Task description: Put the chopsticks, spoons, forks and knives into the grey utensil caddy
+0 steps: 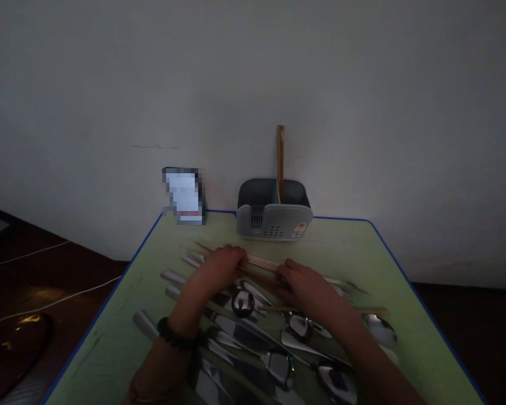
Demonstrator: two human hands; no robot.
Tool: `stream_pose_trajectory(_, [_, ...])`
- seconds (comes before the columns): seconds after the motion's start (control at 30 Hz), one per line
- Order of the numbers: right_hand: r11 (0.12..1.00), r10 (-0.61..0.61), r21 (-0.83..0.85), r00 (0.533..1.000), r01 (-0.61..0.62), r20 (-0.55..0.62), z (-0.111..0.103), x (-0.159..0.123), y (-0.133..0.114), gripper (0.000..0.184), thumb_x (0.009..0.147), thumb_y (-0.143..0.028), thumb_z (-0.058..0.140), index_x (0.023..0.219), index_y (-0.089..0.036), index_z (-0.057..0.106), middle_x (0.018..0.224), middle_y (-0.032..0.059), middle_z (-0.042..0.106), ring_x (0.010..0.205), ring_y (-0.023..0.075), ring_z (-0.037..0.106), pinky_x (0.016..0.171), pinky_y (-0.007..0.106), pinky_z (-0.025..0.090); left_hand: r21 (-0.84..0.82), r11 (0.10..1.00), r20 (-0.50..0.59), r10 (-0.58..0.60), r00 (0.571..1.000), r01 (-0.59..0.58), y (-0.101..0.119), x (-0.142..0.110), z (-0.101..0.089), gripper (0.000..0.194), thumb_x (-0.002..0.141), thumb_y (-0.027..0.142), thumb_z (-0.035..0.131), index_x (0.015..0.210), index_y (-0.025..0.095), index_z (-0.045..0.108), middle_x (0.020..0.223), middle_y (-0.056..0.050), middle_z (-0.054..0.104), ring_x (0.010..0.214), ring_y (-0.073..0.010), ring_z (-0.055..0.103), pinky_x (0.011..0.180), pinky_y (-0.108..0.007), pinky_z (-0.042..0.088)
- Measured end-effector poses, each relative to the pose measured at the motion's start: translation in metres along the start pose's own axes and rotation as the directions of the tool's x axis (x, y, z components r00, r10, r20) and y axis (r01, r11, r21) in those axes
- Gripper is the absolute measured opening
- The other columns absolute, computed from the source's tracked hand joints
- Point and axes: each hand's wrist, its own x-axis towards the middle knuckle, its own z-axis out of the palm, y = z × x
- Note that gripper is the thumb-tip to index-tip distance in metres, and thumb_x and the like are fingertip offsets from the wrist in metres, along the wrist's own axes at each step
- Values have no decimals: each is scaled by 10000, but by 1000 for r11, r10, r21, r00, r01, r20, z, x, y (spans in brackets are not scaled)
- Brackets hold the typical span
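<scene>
Several slim chopsticks lie crosswise between my two hands, some pale and some darker brown. My left hand is closed on them toward their left end, with thin tips poking out beyond it. My right hand has its fingers bent around them toward the other end; its fingertips are partly hidden. Just below my hands are a round-bowled spoon and a single wooden chopstick. Knives and more spoons are spread under my forearms, which cover parts of them.
A grey two-compartment utensil holder stands at the table's back edge against the wall. Brown chopsticks stand upright in its right compartment. A phone with a blurred screen leans at the back left. Blue edging rims the pale green table.
</scene>
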Motion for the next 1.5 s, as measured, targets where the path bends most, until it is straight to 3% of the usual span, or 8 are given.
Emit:
stream_pose_trajectory(0.17, [997, -14, 76, 999, 10, 48, -4, 5, 6, 198, 883, -256, 461, 894, -166, 637, 981, 91, 587, 804, 178, 601, 709, 272, 417, -113, 993, -18, 37, 999, -39, 3, -2, -6, 124, 788, 109, 492, 792, 200, 577, 829, -18, 648, 802, -182, 565, 718, -273, 389])
stream_pose_trajectory(0.47, [935, -79, 340, 992, 106, -93, -20, -11, 11, 287, 932, -329, 371, 878, -190, 616, 841, 53, 632, 762, 168, 576, 684, 263, 403, -160, 983, -134, 73, 988, -94, 22, -14, -27, 113, 832, 238, 550, 907, 245, 634, 933, -3, 681, 887, -187, 584, 816, -293, 414])
stream_pose_trajectory(0.6, [933, -93, 334, 988, 131, -126, -33, -23, 16, 326, 946, -359, 334, 835, -188, 589, 768, 34, 624, 694, 150, 550, 642, 251, 379, -193, 977, -148, 56, 987, -85, 24, -22, -35, 153, 833, 301, 555, 947, 252, 646, 947, -3, 693, 875, -181, 609, 808, -280, 435])
stream_pose_trajectory(0.8, [917, -140, 339, 965, 210, -220, -54, -46, 33, 362, 942, -387, 323, 754, -184, 556, 715, 15, 575, 677, 141, 515, 641, 244, 378, -213, 975, -268, 6, 963, -65, 9, -39, -51, 251, 847, 424, 497, 902, 240, 659, 907, -6, 701, 813, -172, 620, 733, -252, 443])
stream_pose_trajectory(1.0, [901, -157, 371, 967, 223, -200, -56, -49, 54, 372, 910, -437, 359, 753, -174, 569, 664, 0, 523, 622, 132, 482, 596, 244, 378, -184, 980, -346, 13, 938, -81, 8, -51, -61, 259, 828, 428, 512, 883, 229, 669, 850, 4, 697, 755, -158, 609, 703, -235, 438])
stream_pose_trajectory(1.27, [911, -166, 391, 985, 135, 45, -35, -38, 47, 288, 879, -389, 420, 781, -162, 568, 644, 10, 580, 557, 124, 543, 514, 222, 387, -181, 981, -196, 37, 980, -73, -4, -43, -51, 221, 817, 361, 517, 857, 202, 665, 848, -16, 701, 779, -167, 623, 717, -235, 445])
stream_pose_trajectory(1.37, [910, -186, 384, 982, 156, 43, -29, -33, 39, 288, 881, -375, 419, 807, -158, 593, 651, 20, 612, 558, 124, 558, 510, 216, 389, -130, 990, -175, 26, 984, -50, -10, -38, -46, 197, 805, 324, 521, 843, 192, 662, 869, -31, 704, 812, -178, 629, 746, -246, 441])
stream_pose_trajectory(1.5, [941, -201, 259, 976, 216, -85, -25, -28, 35, 301, 872, -319, 427, 745, -145, 637, 652, 40, 633, 580, 132, 535, 541, 230, 375, -101, 995, -132, 13, 991, -26, -15, -37, -44, 217, 803, 323, 515, 848, 183, 674, 885, -43, 709, 820, -187, 633, 742, -251, 435])
